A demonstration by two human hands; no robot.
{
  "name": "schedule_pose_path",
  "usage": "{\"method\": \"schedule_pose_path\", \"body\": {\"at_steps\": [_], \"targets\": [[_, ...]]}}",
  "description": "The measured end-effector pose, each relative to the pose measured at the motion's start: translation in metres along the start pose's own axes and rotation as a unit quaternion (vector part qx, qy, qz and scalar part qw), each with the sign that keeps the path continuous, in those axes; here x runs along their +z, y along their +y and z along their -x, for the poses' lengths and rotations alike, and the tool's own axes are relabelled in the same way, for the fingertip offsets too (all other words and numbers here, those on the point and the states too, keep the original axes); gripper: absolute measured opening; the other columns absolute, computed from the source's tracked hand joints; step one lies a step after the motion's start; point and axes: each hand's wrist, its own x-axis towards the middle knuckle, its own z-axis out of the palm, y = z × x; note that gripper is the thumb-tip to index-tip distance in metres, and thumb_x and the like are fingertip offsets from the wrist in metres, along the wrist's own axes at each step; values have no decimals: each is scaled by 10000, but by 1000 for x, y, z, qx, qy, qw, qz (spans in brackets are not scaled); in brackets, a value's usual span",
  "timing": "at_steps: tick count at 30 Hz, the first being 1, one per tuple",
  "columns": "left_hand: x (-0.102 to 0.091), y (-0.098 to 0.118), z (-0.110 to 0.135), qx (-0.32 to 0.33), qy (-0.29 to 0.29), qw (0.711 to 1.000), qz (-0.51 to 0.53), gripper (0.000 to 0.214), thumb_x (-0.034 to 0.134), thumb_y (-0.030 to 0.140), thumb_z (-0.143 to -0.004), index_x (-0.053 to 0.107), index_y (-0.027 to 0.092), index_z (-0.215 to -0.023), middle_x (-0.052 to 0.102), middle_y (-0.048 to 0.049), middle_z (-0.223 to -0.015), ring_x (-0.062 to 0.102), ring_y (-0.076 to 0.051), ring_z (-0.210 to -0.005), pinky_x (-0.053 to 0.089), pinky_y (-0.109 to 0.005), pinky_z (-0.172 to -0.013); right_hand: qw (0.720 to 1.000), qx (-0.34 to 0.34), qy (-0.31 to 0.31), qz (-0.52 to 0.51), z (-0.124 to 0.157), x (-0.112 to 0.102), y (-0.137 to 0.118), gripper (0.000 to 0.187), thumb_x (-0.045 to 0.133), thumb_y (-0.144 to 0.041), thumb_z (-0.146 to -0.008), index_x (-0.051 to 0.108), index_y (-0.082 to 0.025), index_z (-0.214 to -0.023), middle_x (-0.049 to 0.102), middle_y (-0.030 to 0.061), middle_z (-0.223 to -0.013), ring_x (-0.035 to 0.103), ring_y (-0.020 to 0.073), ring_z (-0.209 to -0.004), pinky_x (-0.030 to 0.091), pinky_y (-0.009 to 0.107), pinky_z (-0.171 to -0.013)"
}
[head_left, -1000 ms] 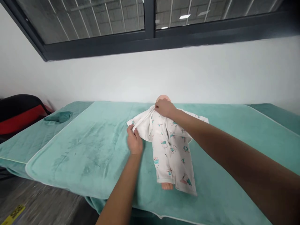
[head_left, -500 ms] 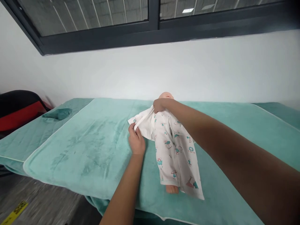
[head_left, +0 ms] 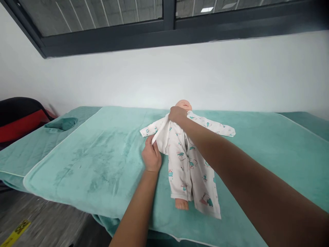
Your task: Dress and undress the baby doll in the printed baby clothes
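Observation:
A baby doll (head_left: 184,104) lies on its back in a white printed baby outfit (head_left: 180,163), its head toward the wall. One foot (head_left: 182,204) sticks out of a trouser leg; the other leg's end hangs flat. My left hand (head_left: 151,156) pinches the lower edge of the outfit's front flap, at the left of the doll's body, pulling it outward so the plain inside shows. Closed at the collar, my right hand (head_left: 177,114) holds the upper edge of the same flap. My right forearm covers part of the doll's chest and side.
Under the doll is a turquoise plush cover (head_left: 89,164) on a bed or table. A small turquoise pillow (head_left: 61,124) lies at the left end. Beside it stands a black and red chair or bag (head_left: 23,120). A white wall (head_left: 115,82) with a dark window frame rises behind.
My right forearm has shifted lower and leftward, uncovering the outfit's right-hand sleeve. My left hand has moved slightly down and right with the flap edge. The outfit's legs have shifted slightly left.

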Motion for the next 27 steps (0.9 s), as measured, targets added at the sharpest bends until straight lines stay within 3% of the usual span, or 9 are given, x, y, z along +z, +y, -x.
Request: {"method": "schedule_pose_path", "body": {"at_steps": [5,8,10,12,15,19,24,27], "targets": [[1,0,0,27,-7,1000,-1,395,317,317,-996,540,160,-1283,652,-141,-1230,643,-233,-1078,493,-343,-919,994,-62,68,52,21,11,-7,392,490,-104,-868,594,-152,-1243,567,202,-1276,536,330,-1156,436,419,-874],[0,4,1,75,-21,997,14,414,308,328,-1010,541,174,-1316,638,-132,-1280,632,-216,-1124,487,-329,-949,975,-183,114,47,31,15,-1,540,469,-46,-837,520,-237,-1340,478,134,-1413,436,300,-1231,392,405,-885],[-1,7,1,107,-30,993,27,413,314,321,-1013,546,170,-1319,639,-130,-1290,628,-212,-1142,483,-334,-970,952,-274,132,25,37,17,4,503,479,-11,-798,611,-253,-1218,526,85,-1376,418,275,-1223,359,394,-896],[-2,10,2,133,-38,990,36,398,322,295,-1011,556,162,-1304,656,-126,-1269,630,-208,-1146,485,-337,-979,940,-309,146,-5,43,17,10,401,481,11,-765,678,-225,-1023,618,65,-1244,449,248,-1169,330,381,-916],[-3,11,2,161,-61,985,33,379,336,250,-999,567,169,-1288,685,-110,-1223,646,-203,-1123,502,-338,-966,942,-272,191,-46,53,15,20,304,491,-3,-752,677,-196,-896,679,65,-1085,497,236,-1073,315,371,-909],[0,12,4,211,-60,975,23,368,375,212,-978,574,180,-1286,706,-105,-1169,660,-209,-1103,524,-352,-947,946,-210,241,-59,65,12,38,254,503,-66,-788,685,-197,-907,682,75,-1108,496,264,-1084,300,389,-917],[2,28,1,304,-32,951,49,281,452,137,-943,624,212,-1152,730,-66,-1068,673,-193,-1041,545,-358,-913,953,-169,241,-66,68,6,61,310,486,-89,-817,720,-226,-968,690,73,-1116,507,283,-1095,334,386,-838],[1,46,-6,333,-17,942,48,238,473,112,-925,633,208,-1072,714,-67,-966,662,-193,-928,547,-354,-805,953,-156,248,-82,68,0,72,318,472,-102,-830,737,-225,-955,698,75,-1093,538,280,-1055,361,382,-813]]}}
